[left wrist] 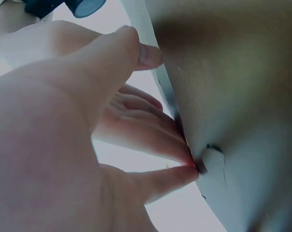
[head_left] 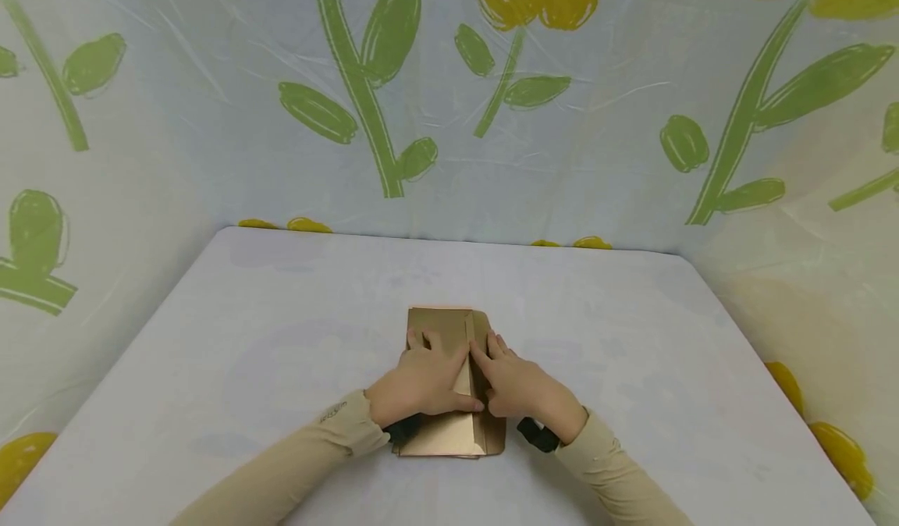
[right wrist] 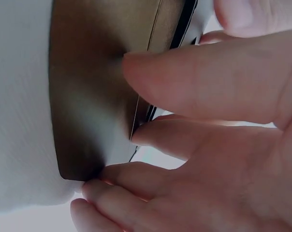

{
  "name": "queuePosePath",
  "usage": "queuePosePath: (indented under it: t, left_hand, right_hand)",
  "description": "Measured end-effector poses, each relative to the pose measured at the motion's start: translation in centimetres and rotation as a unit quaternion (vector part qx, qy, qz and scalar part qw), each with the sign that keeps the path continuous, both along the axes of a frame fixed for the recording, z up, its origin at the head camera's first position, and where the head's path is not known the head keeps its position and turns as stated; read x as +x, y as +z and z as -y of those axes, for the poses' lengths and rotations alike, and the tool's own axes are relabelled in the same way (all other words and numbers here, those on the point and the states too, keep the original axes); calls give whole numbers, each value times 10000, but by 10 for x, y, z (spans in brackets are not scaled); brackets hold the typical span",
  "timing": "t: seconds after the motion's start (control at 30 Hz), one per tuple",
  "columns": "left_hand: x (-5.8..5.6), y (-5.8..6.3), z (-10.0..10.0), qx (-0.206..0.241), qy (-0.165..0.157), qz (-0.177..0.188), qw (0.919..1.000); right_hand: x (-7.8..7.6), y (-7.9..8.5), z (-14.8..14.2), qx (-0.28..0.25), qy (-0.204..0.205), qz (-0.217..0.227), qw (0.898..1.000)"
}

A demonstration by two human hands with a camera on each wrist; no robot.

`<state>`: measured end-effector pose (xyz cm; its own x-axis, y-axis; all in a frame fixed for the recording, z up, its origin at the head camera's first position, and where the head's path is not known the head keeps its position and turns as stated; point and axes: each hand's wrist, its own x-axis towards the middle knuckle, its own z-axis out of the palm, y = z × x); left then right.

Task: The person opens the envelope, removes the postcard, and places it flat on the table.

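A gold-brown paper envelope [head_left: 438, 438] lies on the table in the head view, its flap [head_left: 495, 436] folded out along the right side. Edges of more paper peek out beneath it. My left hand [head_left: 424, 378] rests on the envelope body with fingers spread, the thumb pointing toward the flap crease. On the flap lies my right hand [head_left: 520, 382], its fingers extended and its index fingertip near the crease, close to the left hand. The right wrist view shows the right thumb [right wrist: 184, 79] against the flap's brown surface [right wrist: 83, 87].
A pale cloth covers the table [head_left: 295, 339]. Behind it and at both sides hang light curtains [head_left: 597, 143] printed with green stems and yellow flowers. Dark wrist straps [head_left: 539, 435] sit at the beige sleeves [head_left: 302, 452].
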<state>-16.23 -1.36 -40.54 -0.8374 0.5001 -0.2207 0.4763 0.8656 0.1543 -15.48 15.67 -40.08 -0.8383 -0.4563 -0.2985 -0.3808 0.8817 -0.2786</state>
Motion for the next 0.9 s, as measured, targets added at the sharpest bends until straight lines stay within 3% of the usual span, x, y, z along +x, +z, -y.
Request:
queuePosePath:
  t: [0.3, 0.9]
  left_hand:
    - [5, 2, -11, -228, 486, -7, 9986]
    - [5, -4, -11, -200, 422, -91, 9989]
  right_hand:
    - [-4, 1, -2, -175, -129, 122, 9997]
    - [0, 5, -4, -212, 1, 161, 9996]
